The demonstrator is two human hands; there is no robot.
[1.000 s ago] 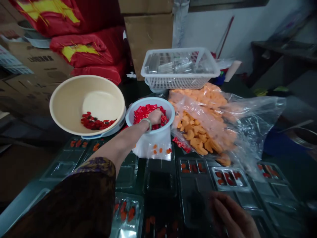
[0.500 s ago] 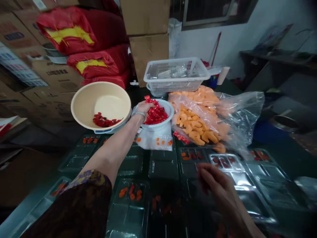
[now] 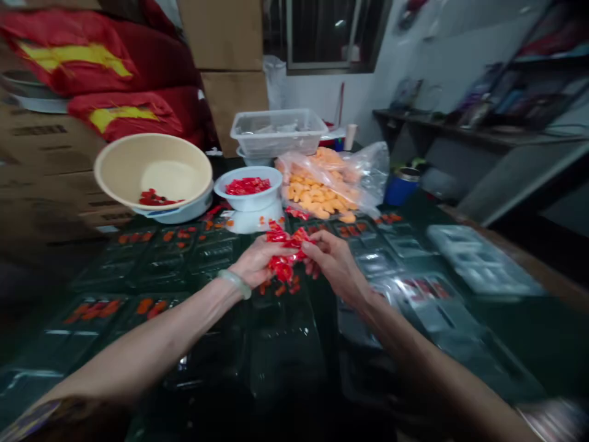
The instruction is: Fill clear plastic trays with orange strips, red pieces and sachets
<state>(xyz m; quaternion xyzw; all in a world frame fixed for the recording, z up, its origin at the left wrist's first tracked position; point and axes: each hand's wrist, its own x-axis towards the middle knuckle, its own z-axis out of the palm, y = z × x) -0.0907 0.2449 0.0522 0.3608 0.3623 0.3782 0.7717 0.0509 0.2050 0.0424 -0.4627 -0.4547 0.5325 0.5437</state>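
Note:
My left hand [image 3: 258, 260], with a pale bangle at the wrist, is closed around a bunch of small red wrapped packets [image 3: 281, 265]. From the other side my right hand [image 3: 332, 264] pinches at the same bunch, its thumb and fingers on the packets. Both hands meet above the clear plastic trays [image 3: 285, 344], whose small compartments hold orange and dark red pieces. Beyond the hands, a light blue bowl [image 3: 248, 199] contains more red packets. To its right lies a clear bag of orange, curved pieces [image 3: 317, 196].
A large cream basin [image 3: 110, 175] with a few red pieces stands at the left. Behind the bowl is a white basket [image 3: 278, 144]. Stacked empty trays [image 3: 478, 261] sit at right, near a blue container [image 3: 401, 186]. Cartons and red sacks [image 3: 156, 58] line the back left.
My left hand has come out of the blue bowl, bringing a bunch of red packets back over the trays. My right hand has moved left and up to meet it. The view has turned right.

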